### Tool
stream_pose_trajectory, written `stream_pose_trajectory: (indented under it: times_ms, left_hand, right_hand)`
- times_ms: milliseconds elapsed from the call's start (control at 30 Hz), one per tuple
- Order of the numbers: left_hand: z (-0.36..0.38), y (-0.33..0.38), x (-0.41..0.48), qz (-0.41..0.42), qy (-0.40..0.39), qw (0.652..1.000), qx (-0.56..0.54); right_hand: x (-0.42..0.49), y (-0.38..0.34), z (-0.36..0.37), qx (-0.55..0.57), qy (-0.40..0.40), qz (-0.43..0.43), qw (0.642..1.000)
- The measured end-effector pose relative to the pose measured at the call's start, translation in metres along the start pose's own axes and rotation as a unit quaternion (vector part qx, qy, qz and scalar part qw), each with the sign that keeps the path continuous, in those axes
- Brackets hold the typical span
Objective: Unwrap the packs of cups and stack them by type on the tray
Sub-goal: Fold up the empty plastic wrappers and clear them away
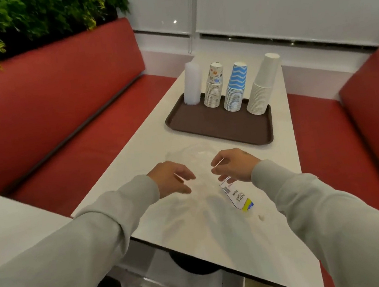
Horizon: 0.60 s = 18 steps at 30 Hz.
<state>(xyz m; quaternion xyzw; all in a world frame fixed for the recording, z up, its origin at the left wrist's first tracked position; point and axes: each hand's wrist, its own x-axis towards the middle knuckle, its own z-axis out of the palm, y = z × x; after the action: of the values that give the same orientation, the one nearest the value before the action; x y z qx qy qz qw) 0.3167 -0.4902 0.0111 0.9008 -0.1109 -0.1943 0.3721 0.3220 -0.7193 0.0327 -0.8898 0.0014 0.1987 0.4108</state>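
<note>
Four cup stacks (236,87) stand by type along the far side of the tray (217,124). On the near worktop (149,144), the left hand (171,178) and right hand (233,166) curl loosely over the clear wrapper (200,205). Whether either grip pinches the film cannot be told. Stacking looks complete; the next move calls for gathering the wrapper.

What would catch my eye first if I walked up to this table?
Four stacks of upturned cups stand in a row on the brown tray at the far end of the white table: a translucent stack, a speckled stack, a blue wavy-striped stack and a plain white stack. Nearer, the left hand and right hand are at a crumpled clear plastic wrapper with a printed label. Red bench seats flank the table.
</note>
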Motion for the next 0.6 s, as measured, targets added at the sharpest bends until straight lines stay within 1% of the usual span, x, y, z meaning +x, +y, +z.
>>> stream_pose_trajectory:
  times_ms: [167, 267, 333, 400, 467, 533, 600]
  left_hand:
    - [0.016, -0.013, 0.034, 0.057, -0.095, 0.990, 0.091]
    - [0.030, -0.018, 0.050, 0.123, -0.143, 0.965, 0.181]
    - [0.033, -0.021, 0.060, 0.151, -0.159, 0.948, 0.230]
    - [0.034, -0.021, 0.067, 0.164, -0.157, 0.939, 0.256]
    - [0.032, -0.018, 0.072, 0.162, -0.147, 0.941, 0.257]
    - [0.023, -0.013, 0.078, 0.147, -0.124, 0.954, 0.231]
    - [0.008, -0.003, 0.086, 0.141, -0.072, 0.970, 0.184]
  right_hand:
    - [0.021, 0.009, 0.010, -0.007, 0.008, 0.042, 0.999]
    - [0.028, 0.016, 0.010, -0.032, 0.000, 0.062, 0.998]
    - [0.033, 0.019, 0.008, -0.039, 0.002, 0.066, 0.997]
    - [0.037, 0.021, 0.006, -0.039, 0.001, 0.066, 0.997]
    - [0.041, 0.021, 0.004, -0.043, -0.004, 0.063, 0.997]
    - [0.047, 0.019, 0.000, -0.044, -0.006, 0.050, 0.998]
    - [0.050, 0.011, -0.008, -0.014, -0.009, 0.034, 0.999]
